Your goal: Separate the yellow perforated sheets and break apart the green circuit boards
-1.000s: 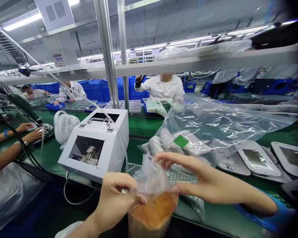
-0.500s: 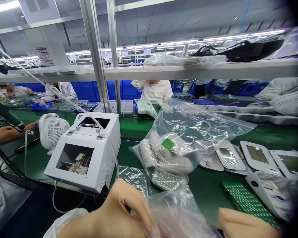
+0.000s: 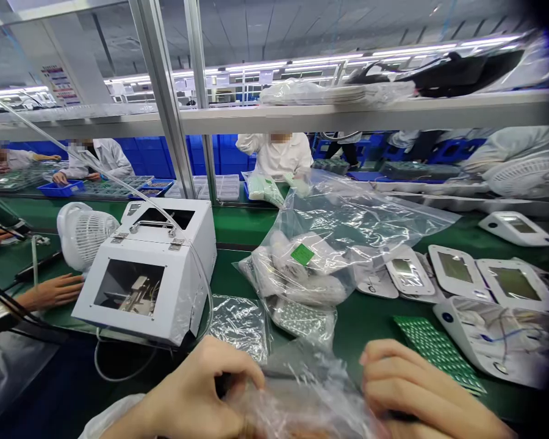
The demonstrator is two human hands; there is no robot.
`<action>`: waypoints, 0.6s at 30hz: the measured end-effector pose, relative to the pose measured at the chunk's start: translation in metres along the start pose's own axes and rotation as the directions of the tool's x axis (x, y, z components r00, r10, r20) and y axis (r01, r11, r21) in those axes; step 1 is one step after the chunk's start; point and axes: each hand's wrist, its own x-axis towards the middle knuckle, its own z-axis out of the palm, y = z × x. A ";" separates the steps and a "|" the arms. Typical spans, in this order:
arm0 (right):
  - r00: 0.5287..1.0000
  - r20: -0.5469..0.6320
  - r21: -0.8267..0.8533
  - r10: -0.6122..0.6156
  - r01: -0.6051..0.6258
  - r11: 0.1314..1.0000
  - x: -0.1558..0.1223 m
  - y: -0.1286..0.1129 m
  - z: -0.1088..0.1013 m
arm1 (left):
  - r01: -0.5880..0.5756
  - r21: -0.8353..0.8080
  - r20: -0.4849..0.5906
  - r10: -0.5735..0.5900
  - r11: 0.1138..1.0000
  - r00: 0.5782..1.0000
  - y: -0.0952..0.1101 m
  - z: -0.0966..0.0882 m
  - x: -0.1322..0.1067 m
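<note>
My left hand (image 3: pixel 201 390) and my right hand (image 3: pixel 412 390) are low at the bottom edge, both curled onto a crumpled clear plastic bag (image 3: pixel 302 396) held between them. The bag's contents are hidden below the frame. Just beyond my hands, on the green belt (image 3: pixel 375 323), lies a small flat clear bag (image 3: pixel 240 320). Behind it stands a large clear bag (image 3: pixel 338 244) with white parts and a green label inside.
A white box machine (image 3: pixel 150 274) with a window and tubing stands left of centre, a small white fan (image 3: pixel 82 231) behind it. White device shells (image 3: pixel 457 268) and a green perforated sheet (image 3: pixel 439 350) lie at right. Another person's hands (image 3: pixel 50 291) rest at far left; workers sit across.
My hands and the bag dropped lower in view; the orange contents seen earlier are now out of sight. My right hand closed back onto the bag. The view shifted right, showing more device shells.
</note>
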 end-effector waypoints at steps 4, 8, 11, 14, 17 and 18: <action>0.984 -0.075 -0.034 0.159 -0.162 0.986 0.035 0.011 -0.006 | -0.098 -0.065 0.124 0.105 0.993 0.987 -0.006 -0.002 0.007; 0.919 -0.105 0.041 0.380 -0.378 0.925 0.059 0.024 -0.002 | -0.250 -0.227 0.378 0.321 0.941 0.868 -0.009 -0.011 0.012; 0.788 0.015 0.299 0.615 -0.591 0.750 0.071 0.028 0.007 | -0.230 -0.280 0.429 0.336 0.932 0.839 -0.001 -0.022 0.012; 0.717 0.117 0.464 0.687 -0.651 0.601 0.081 0.026 0.015 | -0.077 -0.200 0.295 0.135 0.977 0.946 0.016 -0.028 0.013; 0.715 0.111 0.484 0.690 -0.646 0.591 0.090 0.024 0.024 | 0.079 -0.068 0.081 -0.073 0.995 0.994 0.034 -0.018 0.026; 0.722 0.106 0.484 0.684 -0.639 0.598 0.093 0.023 0.027 | 0.113 -0.026 0.050 -0.111 0.993 0.993 0.038 -0.012 0.032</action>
